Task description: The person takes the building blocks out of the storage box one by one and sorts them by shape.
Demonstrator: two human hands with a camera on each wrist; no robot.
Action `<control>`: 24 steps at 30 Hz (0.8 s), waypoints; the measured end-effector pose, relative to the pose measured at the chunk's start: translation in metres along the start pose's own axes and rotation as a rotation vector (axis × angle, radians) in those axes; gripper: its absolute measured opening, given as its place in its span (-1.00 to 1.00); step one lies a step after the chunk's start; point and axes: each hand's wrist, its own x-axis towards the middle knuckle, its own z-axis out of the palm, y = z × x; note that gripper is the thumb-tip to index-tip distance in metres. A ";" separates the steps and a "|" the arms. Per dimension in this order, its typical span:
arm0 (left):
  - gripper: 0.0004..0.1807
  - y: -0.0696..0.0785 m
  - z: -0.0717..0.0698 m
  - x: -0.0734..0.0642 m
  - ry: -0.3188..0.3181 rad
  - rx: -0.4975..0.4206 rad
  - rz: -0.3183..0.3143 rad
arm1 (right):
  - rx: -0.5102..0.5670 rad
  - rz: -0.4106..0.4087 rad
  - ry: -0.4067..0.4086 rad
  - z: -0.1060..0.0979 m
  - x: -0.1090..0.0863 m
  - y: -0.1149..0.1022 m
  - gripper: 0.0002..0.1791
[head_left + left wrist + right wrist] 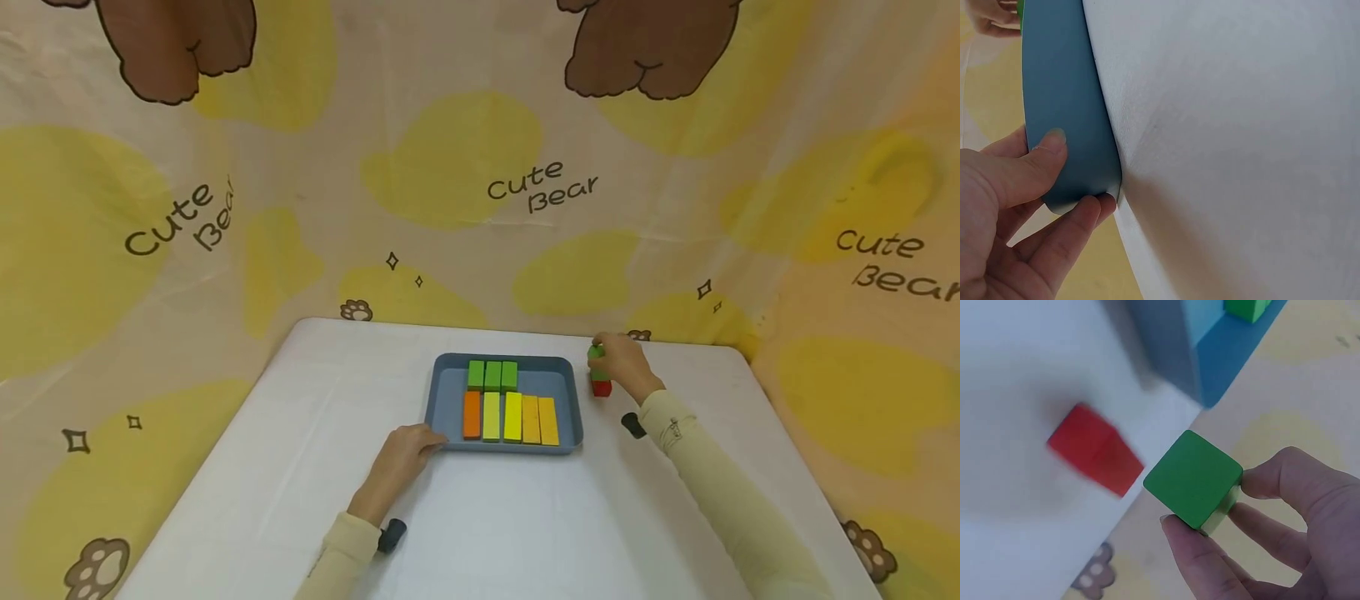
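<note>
My left hand (405, 454) grips the near left corner of a blue-grey tray (437, 392); in the left wrist view the thumb lies on the tray's outer wall (1066, 75) and the fingertips are at its corner. To the right of the tray, my right hand (626, 362) pinches a green block (1194, 478) between thumb and fingers. A red block (1096, 447) stands on the table beside the tray, apart from the green one in the right wrist view. From the head, the green block covers part of the red block (602, 388).
Inside the tray, three green blocks (492, 376) form a back row. In front lie an orange block (472, 415), a pale yellow-green block (491, 417) and several yellow blocks (531, 419). White cloth covers the table (330, 400); a printed curtain (450, 167) hangs behind.
</note>
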 end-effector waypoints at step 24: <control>-0.85 -0.001 0.000 0.002 -0.035 0.014 -0.020 | -0.002 0.125 -0.098 0.014 0.003 0.054 -0.52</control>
